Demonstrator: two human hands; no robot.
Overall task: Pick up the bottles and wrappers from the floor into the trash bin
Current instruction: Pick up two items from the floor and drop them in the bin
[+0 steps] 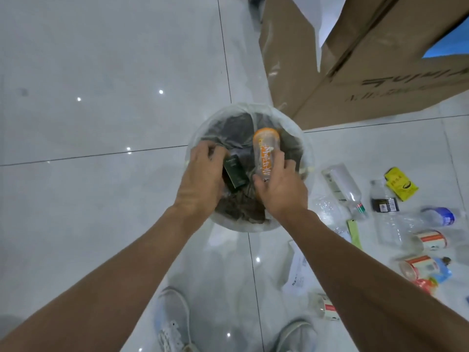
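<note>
A round trash bin lined with a clear bag stands on the floor in front of me. Both hands are over its opening. My left hand grips a small dark green box. My right hand holds an orange-labelled clear bottle, its base pointing away from me. On the floor to the right lie several clear plastic bottles, a yellow wrapper, a green wrapper and red-and-white labelled cups.
Large cardboard boxes stand behind and to the right of the bin. A paper receipt lies on the floor by my right arm. My grey shoes are below. White tiles stretch to the left.
</note>
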